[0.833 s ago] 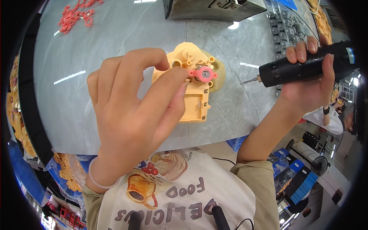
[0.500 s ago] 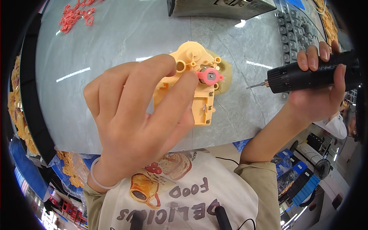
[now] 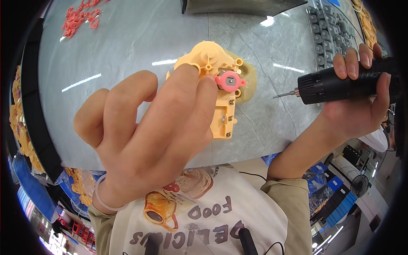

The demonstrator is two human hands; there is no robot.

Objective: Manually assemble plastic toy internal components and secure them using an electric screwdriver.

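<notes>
A yellow plastic housing (image 3: 206, 53) lies on the grey table in front of me, resting partly over a dull-yellow block (image 3: 250, 80). On the housing sits a pink plastic bracket (image 3: 237, 87) with a ring and side tabs; a small metal part shows through its ring. My left hand (image 3: 148, 123) covers the housing's left side, its closed fingertips at the bracket's left tab. Exactly how they grip it is hidden. My right hand (image 3: 352, 93) is wrapped round a black electric screwdriver (image 3: 323, 87), whose bit points left, apart from the housing and above the table.
A pile of pink brackets (image 3: 76, 20) lies at the far left. Across the far edge stands a metal box (image 3: 242, 7). Several grey motor-like parts (image 3: 325, 34) stand in rows at the far right. Yellow parts (image 3: 20, 114) fill a container beyond the table's left edge.
My left hand has rotated, its outer fingers spreading left while the fingertips stay at the bracket. Housing and bracket have shifted slightly left and away. The screwdriver has hardly moved.
</notes>
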